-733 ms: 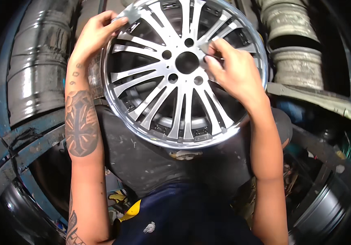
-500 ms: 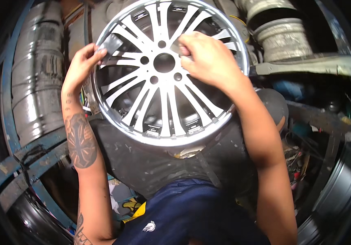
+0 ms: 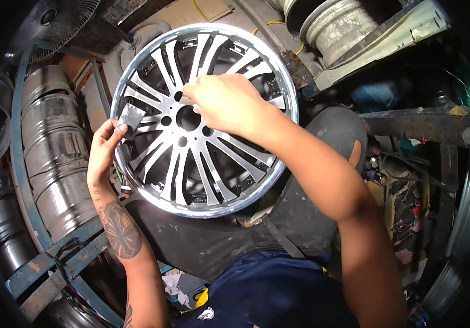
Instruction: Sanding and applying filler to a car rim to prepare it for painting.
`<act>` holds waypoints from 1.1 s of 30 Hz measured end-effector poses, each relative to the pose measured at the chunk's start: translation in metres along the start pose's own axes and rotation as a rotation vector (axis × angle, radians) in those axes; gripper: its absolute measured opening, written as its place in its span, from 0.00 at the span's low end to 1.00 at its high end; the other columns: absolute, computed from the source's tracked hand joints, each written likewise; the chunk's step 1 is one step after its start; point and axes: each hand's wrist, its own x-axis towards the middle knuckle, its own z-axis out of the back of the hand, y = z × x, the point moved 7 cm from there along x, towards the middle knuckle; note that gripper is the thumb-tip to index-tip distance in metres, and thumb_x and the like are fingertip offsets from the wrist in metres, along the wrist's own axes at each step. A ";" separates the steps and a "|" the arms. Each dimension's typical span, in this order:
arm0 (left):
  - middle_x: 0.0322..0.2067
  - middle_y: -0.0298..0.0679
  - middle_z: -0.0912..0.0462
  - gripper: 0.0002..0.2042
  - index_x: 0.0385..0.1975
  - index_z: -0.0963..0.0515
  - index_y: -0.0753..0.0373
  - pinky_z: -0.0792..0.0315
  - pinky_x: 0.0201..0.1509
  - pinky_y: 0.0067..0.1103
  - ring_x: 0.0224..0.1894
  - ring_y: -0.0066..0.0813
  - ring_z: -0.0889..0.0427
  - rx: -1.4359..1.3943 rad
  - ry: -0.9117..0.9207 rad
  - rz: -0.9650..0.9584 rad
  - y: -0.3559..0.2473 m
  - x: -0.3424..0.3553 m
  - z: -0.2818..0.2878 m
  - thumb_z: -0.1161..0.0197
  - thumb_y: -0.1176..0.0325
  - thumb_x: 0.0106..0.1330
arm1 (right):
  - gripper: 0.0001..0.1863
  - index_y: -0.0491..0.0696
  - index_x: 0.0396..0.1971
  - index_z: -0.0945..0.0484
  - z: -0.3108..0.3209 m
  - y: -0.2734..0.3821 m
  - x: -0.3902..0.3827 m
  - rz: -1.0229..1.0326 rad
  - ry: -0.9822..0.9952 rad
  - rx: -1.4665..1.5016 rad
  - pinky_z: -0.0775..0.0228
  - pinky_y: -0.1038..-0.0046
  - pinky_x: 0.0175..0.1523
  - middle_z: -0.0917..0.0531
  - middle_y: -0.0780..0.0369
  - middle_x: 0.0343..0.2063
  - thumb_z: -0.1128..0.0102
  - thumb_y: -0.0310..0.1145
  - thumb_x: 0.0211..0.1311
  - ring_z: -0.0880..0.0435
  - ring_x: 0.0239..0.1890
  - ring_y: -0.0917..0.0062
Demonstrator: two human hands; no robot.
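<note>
A multi-spoke alloy wheel (image 3: 172,133) lies face up across my lap, with silver spokes, dark gaps, and a shiny outer lip. My left hand (image 3: 103,143) is at its left edge, pinching a small dark grey sheet (image 3: 132,116), which looks like sandpaper, between thumb and fingers. Over the hub, just above the round centre hole, my right hand (image 3: 224,103) has its fingers curled down against the metal. Something pale shows beneath those fingertips, but most of it is hidden and I cannot make out what it is. That hand also covers one bolt hole.
Stacked bare rims (image 3: 54,153) stand at the left behind a blue metal frame (image 3: 27,136). A fan (image 3: 54,19) is at the upper left. Another dusty rim (image 3: 344,33) sits at the upper right beside a pale board (image 3: 383,49). Cluttered small items lie at the right.
The whole view has shifted and tilted, so the wheel appears lower and further left. My right fingertips have moved left across the hub towards the top bolt hole. My left hand keeps the grey sheet.
</note>
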 end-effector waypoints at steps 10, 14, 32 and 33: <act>0.31 0.21 0.27 0.08 0.34 0.24 0.60 0.38 0.40 0.14 0.35 0.10 0.33 -0.127 0.152 -0.001 -0.046 0.005 -0.074 0.32 0.67 0.73 | 0.20 0.43 0.52 0.29 0.025 -0.004 0.001 -0.032 -0.199 0.037 0.18 0.54 0.37 0.16 0.51 0.34 0.38 0.28 0.60 0.12 0.35 0.53; 0.33 0.24 0.22 0.07 0.37 0.23 0.63 0.32 0.44 0.15 0.38 0.11 0.27 -0.071 0.163 -0.020 -0.043 0.002 -0.077 0.31 0.69 0.72 | 0.29 0.44 0.60 0.33 0.024 -0.002 0.010 -0.081 -0.091 0.074 0.18 0.52 0.36 0.16 0.49 0.35 0.37 0.27 0.58 0.11 0.35 0.52; 0.23 0.44 0.20 0.10 0.36 0.21 0.69 0.28 0.29 0.27 0.23 0.30 0.23 0.497 -0.006 -0.220 -0.084 -0.009 -0.099 0.30 0.69 0.66 | 0.26 0.50 0.60 0.22 -0.002 0.002 0.005 0.052 0.154 0.163 0.20 0.56 0.50 0.14 0.53 0.45 0.34 0.29 0.60 0.12 0.47 0.56; 0.23 0.45 0.20 0.10 0.36 0.21 0.69 0.28 0.29 0.27 0.22 0.31 0.23 0.479 -0.006 -0.217 -0.086 -0.008 -0.099 0.30 0.69 0.66 | 0.27 0.50 0.61 0.22 -0.001 0.001 0.004 0.061 0.162 0.218 0.21 0.56 0.54 0.14 0.53 0.47 0.33 0.29 0.60 0.13 0.51 0.56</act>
